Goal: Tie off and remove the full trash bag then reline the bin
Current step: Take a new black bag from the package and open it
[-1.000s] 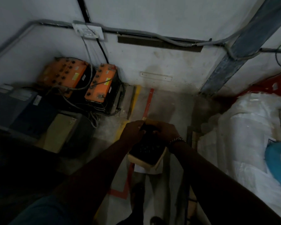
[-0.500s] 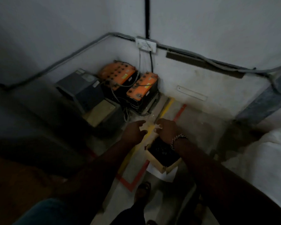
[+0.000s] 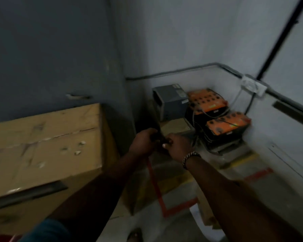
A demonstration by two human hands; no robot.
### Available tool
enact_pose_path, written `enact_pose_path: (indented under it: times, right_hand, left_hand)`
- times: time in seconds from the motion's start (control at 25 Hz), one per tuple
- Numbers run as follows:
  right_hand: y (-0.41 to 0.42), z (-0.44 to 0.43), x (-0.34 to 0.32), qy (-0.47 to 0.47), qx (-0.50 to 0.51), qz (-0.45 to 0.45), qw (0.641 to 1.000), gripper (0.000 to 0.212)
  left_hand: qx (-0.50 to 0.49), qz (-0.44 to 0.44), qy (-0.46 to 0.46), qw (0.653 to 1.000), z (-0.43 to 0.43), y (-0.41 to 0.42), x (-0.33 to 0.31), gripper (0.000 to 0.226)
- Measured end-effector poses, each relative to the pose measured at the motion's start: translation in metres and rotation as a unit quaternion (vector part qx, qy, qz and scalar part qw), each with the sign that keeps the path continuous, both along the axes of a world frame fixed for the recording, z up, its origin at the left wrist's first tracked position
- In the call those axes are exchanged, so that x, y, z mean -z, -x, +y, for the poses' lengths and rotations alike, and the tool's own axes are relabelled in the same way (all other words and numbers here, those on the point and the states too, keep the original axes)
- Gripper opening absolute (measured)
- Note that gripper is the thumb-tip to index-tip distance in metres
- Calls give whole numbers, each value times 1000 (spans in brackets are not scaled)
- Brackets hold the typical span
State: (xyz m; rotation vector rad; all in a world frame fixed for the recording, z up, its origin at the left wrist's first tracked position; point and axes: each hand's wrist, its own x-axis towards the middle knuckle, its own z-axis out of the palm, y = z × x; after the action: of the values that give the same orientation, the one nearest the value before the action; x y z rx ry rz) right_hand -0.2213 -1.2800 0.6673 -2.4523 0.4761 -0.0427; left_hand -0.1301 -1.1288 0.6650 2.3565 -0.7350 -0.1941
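Observation:
My left hand (image 3: pixel 143 142) and my right hand (image 3: pixel 177 147) meet in front of me, both gripping a dark, bunched piece of black trash bag (image 3: pixel 158 137). A narrow dark end of it sticks up above my knuckles. The view is dim and blurred, so the bag's shape is hard to tell. On the right wrist I wear a beaded bracelet. Below my right forearm, a corner of the small cardboard bin (image 3: pixel 205 215) shows on the floor, mostly hidden by the arm.
A large cardboard box (image 3: pixel 42 142) stands close on my left. In the corner sit a grey unit (image 3: pixel 170 100) and two orange-topped batteries (image 3: pixel 208 102) with cables. Red tape lines (image 3: pixel 156 186) mark the floor. A wall socket (image 3: pixel 254 86) is at the right.
The view has swung left, bringing the large box into sight. My hands have left the bin's rim and come together higher up, now gripping black bag material between them.

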Motion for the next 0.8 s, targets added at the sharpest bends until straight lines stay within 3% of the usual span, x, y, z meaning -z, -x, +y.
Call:
enact_pose_path:
  times: [0.36,0.52,0.8]
  right_hand:
    - [-92,202,-55,4,-167,-83,982,42]
    - [-115,304,-60,1,-195,-90,977,44]
    - [-145,495,-64,-12,-252,-109,961,45]
  left_hand:
    - [-157,-86,47,983,209,-17,-42,52]
    - [-220,-80,48,971,318,-27,-48,57]
    - [-253,-123,43,959,503,-38,-50,52]
